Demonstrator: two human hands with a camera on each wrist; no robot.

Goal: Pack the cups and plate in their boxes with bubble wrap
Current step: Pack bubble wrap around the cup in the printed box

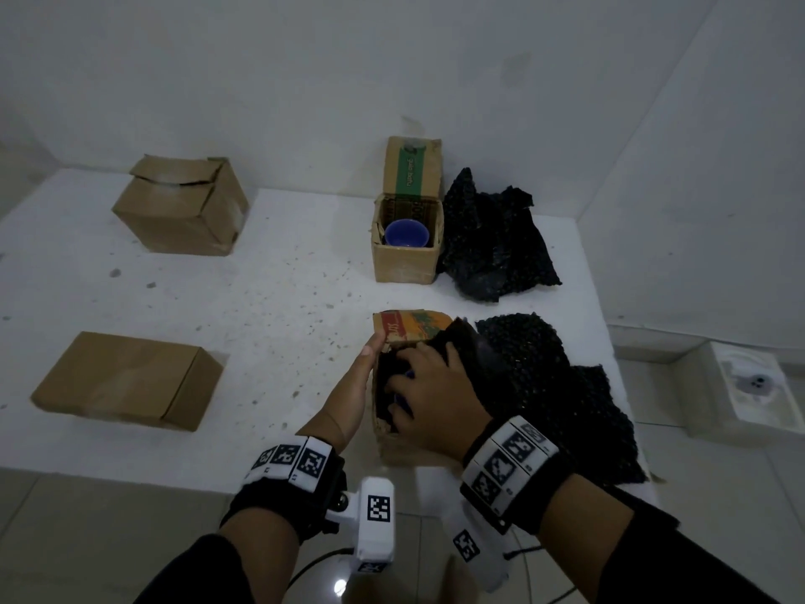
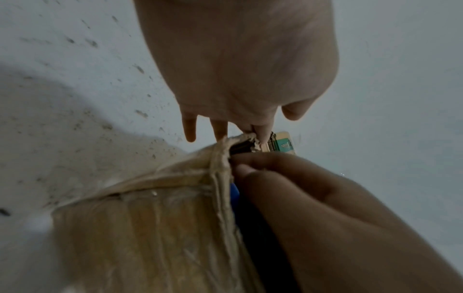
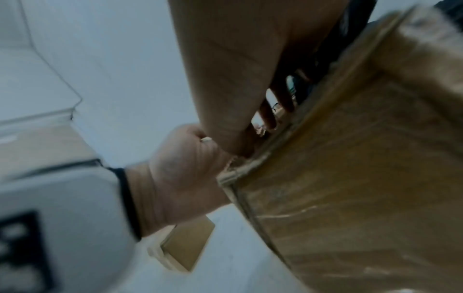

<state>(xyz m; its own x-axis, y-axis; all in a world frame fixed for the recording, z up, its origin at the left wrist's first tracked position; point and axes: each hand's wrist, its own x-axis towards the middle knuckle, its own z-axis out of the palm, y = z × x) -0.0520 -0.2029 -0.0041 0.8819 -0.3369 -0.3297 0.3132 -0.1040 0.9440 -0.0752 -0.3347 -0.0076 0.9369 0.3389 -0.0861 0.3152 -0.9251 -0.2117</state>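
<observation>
Right hand (image 1: 429, 398) pushes black bubble wrap (image 1: 536, 377) into box (image 1: 392, 438), fingers curled; left hand (image 1: 357, 385) flat, bracing beside. Next: close flaps.

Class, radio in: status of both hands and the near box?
Left hand flat, steadying near box. Right hand pushing black bubble wrap inside. Nothing blocking.

Before me: white speckled slab (image 1: 270, 298), low, set into a corner. Behind and to my right: plain white walls (image 1: 305, 80), scuffed. Below: pale glossy floor tiles (image 1: 109, 538). Right, on floor: white square fitting (image 1: 758, 385). Light: dim, cool.
</observation>
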